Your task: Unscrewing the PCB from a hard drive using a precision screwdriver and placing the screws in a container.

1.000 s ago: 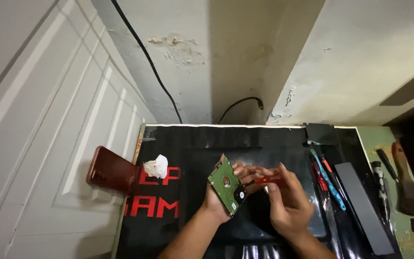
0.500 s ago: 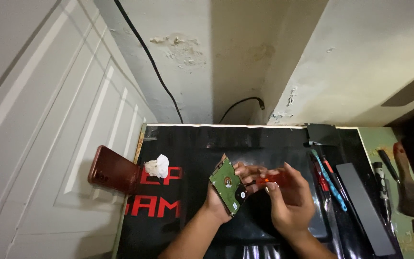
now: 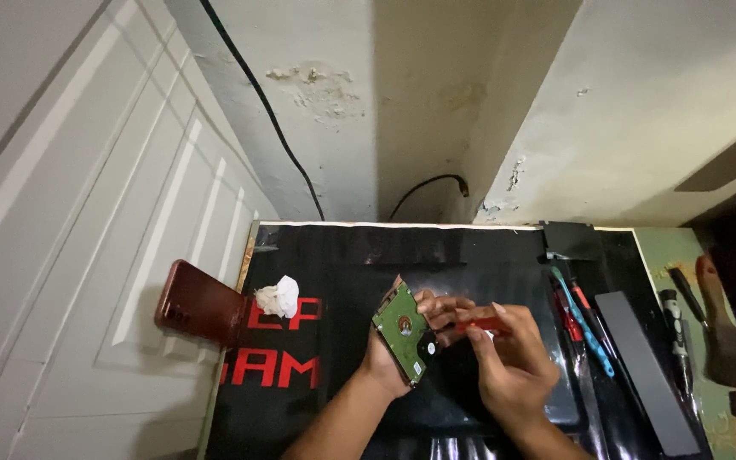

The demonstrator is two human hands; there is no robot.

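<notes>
My left hand (image 3: 385, 362) holds a small hard drive (image 3: 404, 334) tilted on edge, its green circuit board facing left. My right hand (image 3: 508, 362) grips a red-handled screwdriver (image 3: 479, 324) whose tip points left at the drive. Both hands hover over a black desk mat (image 3: 342, 273) with red letters.
A crumpled white tissue (image 3: 278, 297) lies on the mat's left part, next to a dark red phone-like object (image 3: 202, 303) hanging over the table's left edge. At the right lie a blue tool (image 3: 588, 328), red tools (image 3: 566, 313), a long dark bar (image 3: 645, 366) and a brush (image 3: 721, 332). A black cable (image 3: 428, 189) runs down the wall.
The hands, drive and screwdriver stay in nearly the same place; only the view shifts slightly.
</notes>
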